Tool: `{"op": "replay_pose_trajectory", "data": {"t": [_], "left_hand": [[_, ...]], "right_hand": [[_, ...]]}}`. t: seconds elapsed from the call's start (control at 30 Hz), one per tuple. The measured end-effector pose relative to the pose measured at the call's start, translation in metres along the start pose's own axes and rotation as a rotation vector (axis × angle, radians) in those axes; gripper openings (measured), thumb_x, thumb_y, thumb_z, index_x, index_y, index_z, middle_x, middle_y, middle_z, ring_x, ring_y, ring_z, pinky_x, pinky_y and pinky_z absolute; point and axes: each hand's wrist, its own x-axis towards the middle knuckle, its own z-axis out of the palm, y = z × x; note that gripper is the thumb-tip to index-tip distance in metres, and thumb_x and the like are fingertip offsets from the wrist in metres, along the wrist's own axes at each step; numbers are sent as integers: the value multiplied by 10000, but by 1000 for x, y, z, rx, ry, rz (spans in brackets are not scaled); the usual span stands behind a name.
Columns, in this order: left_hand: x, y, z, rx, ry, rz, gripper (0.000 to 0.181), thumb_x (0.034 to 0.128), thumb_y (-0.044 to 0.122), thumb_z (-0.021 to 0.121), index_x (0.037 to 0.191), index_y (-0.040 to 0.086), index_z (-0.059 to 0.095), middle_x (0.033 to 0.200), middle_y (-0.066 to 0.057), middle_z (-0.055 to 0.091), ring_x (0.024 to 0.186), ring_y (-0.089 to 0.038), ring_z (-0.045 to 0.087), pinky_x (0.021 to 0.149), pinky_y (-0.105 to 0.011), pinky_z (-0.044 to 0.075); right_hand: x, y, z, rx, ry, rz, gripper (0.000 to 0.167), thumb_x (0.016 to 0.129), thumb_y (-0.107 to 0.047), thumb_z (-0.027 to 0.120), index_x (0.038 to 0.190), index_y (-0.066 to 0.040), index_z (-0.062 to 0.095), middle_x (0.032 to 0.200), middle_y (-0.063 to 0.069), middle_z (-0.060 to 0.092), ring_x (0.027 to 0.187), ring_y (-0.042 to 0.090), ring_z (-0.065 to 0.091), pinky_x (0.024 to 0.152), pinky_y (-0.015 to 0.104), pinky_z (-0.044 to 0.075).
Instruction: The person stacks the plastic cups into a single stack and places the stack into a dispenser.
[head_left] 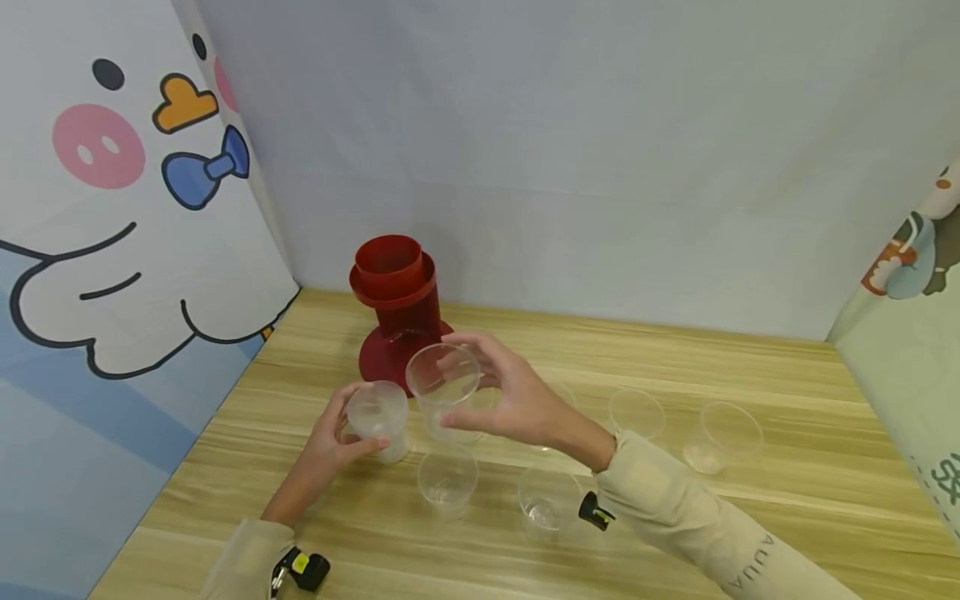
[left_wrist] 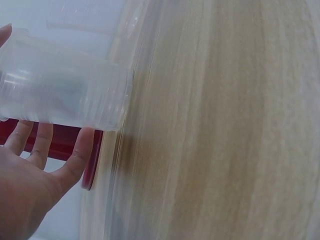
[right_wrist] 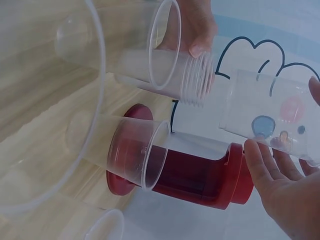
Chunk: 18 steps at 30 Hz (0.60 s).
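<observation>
My left hand (head_left: 330, 446) grips a stack of nested clear plastic cups (head_left: 378, 421), standing upright at the table's left. Several rims show at the stack's top in the right wrist view (right_wrist: 197, 80). With fingers and thumb around its sides, my right hand (head_left: 513, 400) holds a single clear plastic cup (head_left: 438, 385) in the air, just right of the stack. In the right wrist view that held cup (right_wrist: 270, 107) is apart from the stack. The left wrist view shows my left fingers (left_wrist: 75, 157) against the stacked cups (left_wrist: 65, 82).
A red stand with a round base and a hollow top (head_left: 408, 312) is behind the stack. Several single clear cups stand upright on the wooden table, among them a front cup (head_left: 447, 487), another front cup (head_left: 546, 508) and a far-right cup (head_left: 723, 437). Cloth walls border the table.
</observation>
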Motion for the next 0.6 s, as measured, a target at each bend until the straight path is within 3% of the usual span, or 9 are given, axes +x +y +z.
{"op": "replay_pose_trajectory", "data": {"t": [0.17,0.6], "left_hand": [[0,-1,0,-8,0,4,734,790,95,762,1390,162,345,1328,-90,422,1145,-267,439,863,-443,447],[-3,1,-1,-27,-18,16,743,786,105,766,1393,184,344,1319,-54,428,1130,-212,464,850,-399,463]], "right_hand": [[6,-2,4,-28,-8,2,729,742,-114,810,1354,-157,417,1179,52,603,1103,153,567,884,386,472],[19,-1,12,-42,-30,-25,726,749,-100,801,1353,-67,399,1179,123,592,1080,223,580,867,382,485]]}}
